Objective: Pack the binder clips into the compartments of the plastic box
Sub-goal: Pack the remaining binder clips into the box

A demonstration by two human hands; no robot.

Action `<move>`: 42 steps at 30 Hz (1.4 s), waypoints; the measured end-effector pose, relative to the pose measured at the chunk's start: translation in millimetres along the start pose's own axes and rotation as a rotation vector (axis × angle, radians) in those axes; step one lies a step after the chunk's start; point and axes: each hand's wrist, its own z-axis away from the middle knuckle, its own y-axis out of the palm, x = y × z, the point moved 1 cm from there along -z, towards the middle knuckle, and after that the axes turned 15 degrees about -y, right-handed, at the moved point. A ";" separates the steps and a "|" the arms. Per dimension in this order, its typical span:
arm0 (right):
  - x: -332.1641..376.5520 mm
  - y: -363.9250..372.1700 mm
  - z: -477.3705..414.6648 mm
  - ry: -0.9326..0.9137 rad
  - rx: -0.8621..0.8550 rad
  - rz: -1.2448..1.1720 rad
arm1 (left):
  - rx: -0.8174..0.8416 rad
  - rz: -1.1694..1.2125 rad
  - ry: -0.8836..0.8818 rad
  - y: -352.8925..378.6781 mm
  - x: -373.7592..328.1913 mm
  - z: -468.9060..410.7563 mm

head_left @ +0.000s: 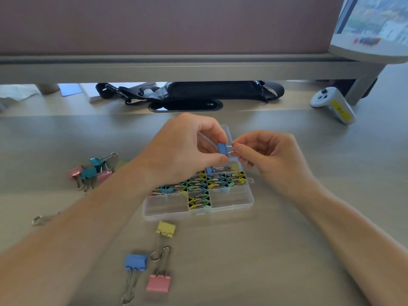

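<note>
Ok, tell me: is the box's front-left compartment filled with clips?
No, the front-left compartment of the box shows only clear plastic, no clips.

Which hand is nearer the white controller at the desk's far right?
Right. The right hand is toward the white controller, though clearly apart from it; the left hand sits farther away, across the blue binder clip both hands hold.

No readable text, yellow controller label (340, 109) blurred (monitor (373, 25) print too)

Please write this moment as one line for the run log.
left hand: holds blue binder clip | right hand: pinches its wire handles | plastic box: partly filled
</note>
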 end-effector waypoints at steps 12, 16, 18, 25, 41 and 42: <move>-10.5 1.7 8.7 -0.032 -0.009 0.239 | -0.142 -0.302 0.203 5.4 16.5 6.9; -14.5 2.6 11.4 -0.022 0.015 0.215 | -0.148 -0.329 0.230 7.7 21.7 9.1; -17.0 2.8 11.5 -0.023 0.024 0.213 | -0.144 -0.347 0.239 8.4 24.6 8.2; -15.2 5.9 8.7 -0.009 0.067 0.250 | -0.049 -0.430 0.276 8.9 28.2 10.8; -12.4 9.1 -4.3 0.184 0.047 0.256 | -0.033 -0.352 0.161 7.2 26.7 18.7; -12.1 8.9 -3.9 0.181 0.050 0.262 | -0.057 -0.338 0.150 4.9 28.8 18.1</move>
